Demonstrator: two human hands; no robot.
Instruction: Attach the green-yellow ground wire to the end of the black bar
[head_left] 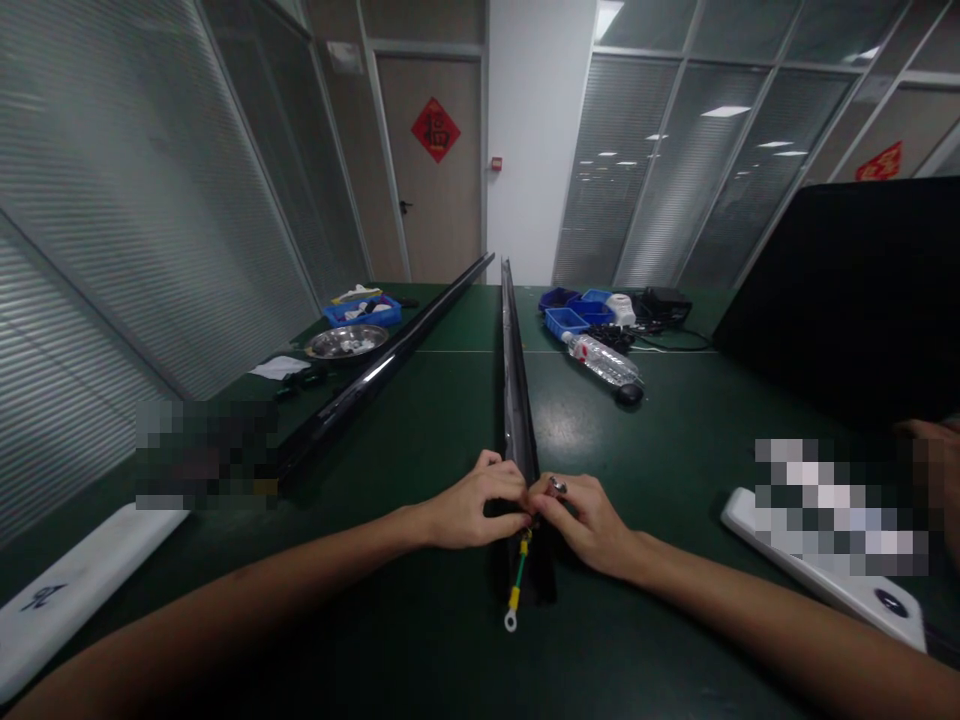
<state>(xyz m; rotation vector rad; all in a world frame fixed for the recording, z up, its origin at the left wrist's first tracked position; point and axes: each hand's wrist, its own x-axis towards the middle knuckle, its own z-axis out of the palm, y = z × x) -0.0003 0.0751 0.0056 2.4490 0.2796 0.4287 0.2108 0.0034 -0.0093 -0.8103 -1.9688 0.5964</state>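
A long dark metal rail [512,380], shaped like a channel, lies lengthwise on the green table and points away from me. Over its near end, my left hand [480,502] is closed in a pinch, thumb and fingers together. My right hand [589,520], with a ring on one finger, pinches at the same spot, the fingertips of both hands meeting. What lies between the fingertips is hidden. Just below them a short green-and-yellow wire [520,570] extends toward me, ending in a ring terminal [511,620]. Its upper end reaches the fingertips.
A second dark rail [375,375] lies to the left. Beyond it are a metal bowl [346,342] and a blue tray [364,312]. Blue bins [566,321] and a plastic bottle [604,362] are at right. White devices flank my arms; another person's hand [934,450] shows far right.
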